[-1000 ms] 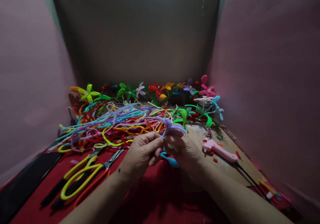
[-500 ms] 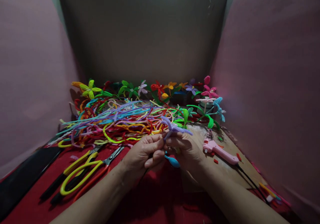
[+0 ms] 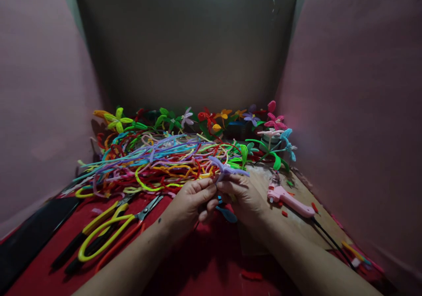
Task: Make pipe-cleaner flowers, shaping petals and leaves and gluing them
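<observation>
Between my two hands, in the middle of the head view, is a purple pipe-cleaner flower [image 3: 227,169] with its petals spread upward and outward. My left hand [image 3: 196,199] pinches at the base of the flower with thumb and forefinger. Closed as well, my right hand [image 3: 242,197] grips the flower from the other side, fingertips just under the petals. The two hands meet there, so the flower's stem is mostly hidden. Below my right fingers a blue pipe-cleaner piece [image 3: 227,213] shows, partly covered by the hand.
A heap of coloured pipe cleaners [image 3: 158,159] lies ahead, with finished flowers [image 3: 207,116] behind. At left are yellow-handled scissors [image 3: 105,234] and pliers [image 3: 99,219] beside a black strip [image 3: 39,230]. On a board [image 3: 316,234] at right rests a pink glue gun [image 3: 292,201].
The hands stay closed on the purple flower, which has shifted slightly left and down. My left fingers have moved a little around its base. A red scrap shows more clearly at the front.
</observation>
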A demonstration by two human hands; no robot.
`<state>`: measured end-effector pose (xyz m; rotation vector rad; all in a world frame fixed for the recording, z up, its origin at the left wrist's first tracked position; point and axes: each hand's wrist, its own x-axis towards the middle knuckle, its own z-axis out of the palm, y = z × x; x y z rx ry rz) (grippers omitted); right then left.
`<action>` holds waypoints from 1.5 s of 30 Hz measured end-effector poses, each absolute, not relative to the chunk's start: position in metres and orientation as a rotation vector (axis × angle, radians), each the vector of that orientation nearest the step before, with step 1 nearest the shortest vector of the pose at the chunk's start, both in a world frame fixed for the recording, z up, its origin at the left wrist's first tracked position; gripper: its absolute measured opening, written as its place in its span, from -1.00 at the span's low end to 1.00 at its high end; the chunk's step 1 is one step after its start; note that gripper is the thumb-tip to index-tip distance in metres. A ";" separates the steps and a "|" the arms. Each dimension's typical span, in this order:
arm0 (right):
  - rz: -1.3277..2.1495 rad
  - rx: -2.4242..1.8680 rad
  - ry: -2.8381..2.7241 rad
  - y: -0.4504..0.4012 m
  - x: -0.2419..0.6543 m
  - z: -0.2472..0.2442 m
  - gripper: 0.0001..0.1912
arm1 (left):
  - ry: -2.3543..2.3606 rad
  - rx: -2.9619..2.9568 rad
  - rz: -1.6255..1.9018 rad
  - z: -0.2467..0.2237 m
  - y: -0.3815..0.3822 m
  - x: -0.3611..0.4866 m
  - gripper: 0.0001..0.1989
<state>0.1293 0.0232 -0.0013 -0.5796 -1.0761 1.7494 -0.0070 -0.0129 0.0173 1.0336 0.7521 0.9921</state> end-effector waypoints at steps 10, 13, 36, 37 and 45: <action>1.777 -0.606 -1.035 0.023 0.128 0.000 -0.92 | 0.787 1.076 1.014 0.010 -0.010 -0.006 -0.76; 1.787 -0.608 -1.015 0.023 0.127 -0.001 -0.92 | 0.808 1.107 1.010 0.009 -0.009 -0.006 -0.76; 1.698 -0.651 -1.027 0.012 0.122 0.009 -0.80 | 1.596 2.303 1.258 0.000 -0.012 -0.010 -0.78; 1.694 -0.647 -1.062 0.011 0.123 0.011 -0.82 | 1.597 2.259 1.261 0.003 -0.012 -0.010 -0.78; 1.681 -0.636 -1.121 0.011 0.124 0.009 -0.85 | 1.421 1.789 1.240 0.014 -0.014 -0.007 -0.76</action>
